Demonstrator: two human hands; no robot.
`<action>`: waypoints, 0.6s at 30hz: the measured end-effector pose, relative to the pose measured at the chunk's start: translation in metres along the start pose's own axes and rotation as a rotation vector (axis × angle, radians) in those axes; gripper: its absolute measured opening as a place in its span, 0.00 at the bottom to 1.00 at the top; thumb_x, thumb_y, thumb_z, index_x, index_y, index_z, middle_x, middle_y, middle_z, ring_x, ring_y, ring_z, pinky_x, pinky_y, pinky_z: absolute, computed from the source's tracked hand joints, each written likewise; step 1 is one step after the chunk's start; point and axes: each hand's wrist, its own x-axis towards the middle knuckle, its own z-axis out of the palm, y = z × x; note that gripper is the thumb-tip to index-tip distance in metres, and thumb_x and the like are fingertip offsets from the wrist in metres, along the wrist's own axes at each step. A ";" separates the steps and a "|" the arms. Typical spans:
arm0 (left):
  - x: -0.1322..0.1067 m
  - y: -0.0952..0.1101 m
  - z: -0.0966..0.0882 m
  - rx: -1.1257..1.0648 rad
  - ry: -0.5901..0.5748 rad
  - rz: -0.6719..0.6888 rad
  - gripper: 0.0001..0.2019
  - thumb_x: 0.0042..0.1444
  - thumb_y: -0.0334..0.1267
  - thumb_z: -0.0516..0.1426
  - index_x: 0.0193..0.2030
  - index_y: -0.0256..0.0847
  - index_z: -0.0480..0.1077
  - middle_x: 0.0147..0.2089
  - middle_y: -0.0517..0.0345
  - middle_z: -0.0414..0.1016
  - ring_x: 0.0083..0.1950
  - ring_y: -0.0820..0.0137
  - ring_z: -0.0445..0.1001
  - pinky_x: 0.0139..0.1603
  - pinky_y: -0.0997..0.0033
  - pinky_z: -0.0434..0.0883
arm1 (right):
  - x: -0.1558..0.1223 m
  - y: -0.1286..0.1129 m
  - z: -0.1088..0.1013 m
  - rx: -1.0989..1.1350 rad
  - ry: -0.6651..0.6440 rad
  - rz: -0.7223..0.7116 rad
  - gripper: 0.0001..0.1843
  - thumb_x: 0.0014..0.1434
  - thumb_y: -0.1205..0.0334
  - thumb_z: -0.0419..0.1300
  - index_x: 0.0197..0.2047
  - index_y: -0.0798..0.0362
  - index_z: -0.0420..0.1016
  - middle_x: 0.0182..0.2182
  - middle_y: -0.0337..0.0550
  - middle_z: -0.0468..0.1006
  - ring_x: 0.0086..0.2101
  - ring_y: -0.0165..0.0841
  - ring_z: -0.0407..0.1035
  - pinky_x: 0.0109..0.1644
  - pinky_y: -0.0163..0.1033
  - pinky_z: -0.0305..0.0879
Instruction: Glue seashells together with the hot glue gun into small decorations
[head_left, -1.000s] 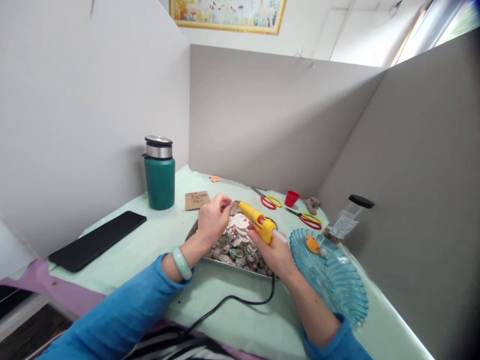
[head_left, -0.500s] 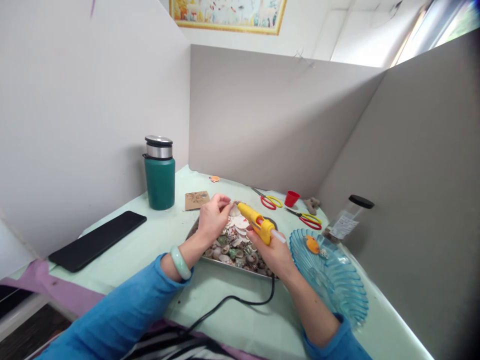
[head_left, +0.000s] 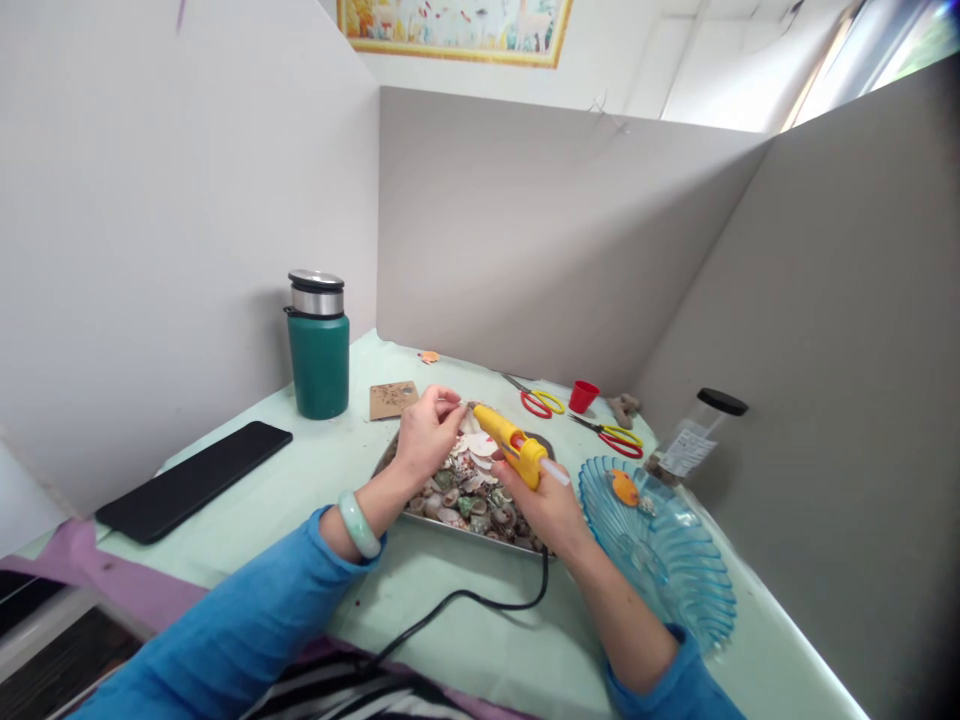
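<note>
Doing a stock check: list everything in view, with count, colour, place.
Glue gun: 1, yellow, centre
Cord: 1, black, front
Tray: 1, silvery, centre
Shells: many, mixed, tray
Plate: 1, blue, right
Small pieces: 2, orange, plate, rear
Scissors: 2, red-yellow, rear
Cup: 1, red, rear
Jar: 1, clear, right
Flask: 1, green, left
Slab: 1, black, left
Card: 1, brown, rear
Lump: 1, brown, rear
Tablecloth: 1, green, beneath
Partitions: 3, grey, surrounding
Picture: 1, multicoloured, wall
Bangle: 1, green, left wrist
Left hand: 1, blue-sleeved, above tray
Right hand: 1, blue-sleeved, holding glue gun
</note>
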 end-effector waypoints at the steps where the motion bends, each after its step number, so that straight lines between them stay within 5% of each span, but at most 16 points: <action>1: 0.000 0.000 0.000 0.005 -0.005 -0.005 0.10 0.51 0.43 0.57 0.35 0.40 0.65 0.28 0.57 0.76 0.25 0.71 0.73 0.27 0.74 0.65 | 0.000 0.000 0.000 0.001 -0.001 0.000 0.20 0.54 0.48 0.56 0.35 0.57 0.77 0.22 0.40 0.74 0.24 0.31 0.66 0.31 0.34 0.62; 18: 0.004 -0.001 0.001 -0.229 -0.039 -0.181 0.14 0.46 0.43 0.60 0.36 0.38 0.63 0.24 0.61 0.73 0.21 0.71 0.73 0.22 0.77 0.67 | 0.000 0.005 0.001 0.023 0.011 0.011 0.19 0.54 0.48 0.57 0.35 0.57 0.76 0.22 0.40 0.74 0.24 0.31 0.66 0.29 0.34 0.62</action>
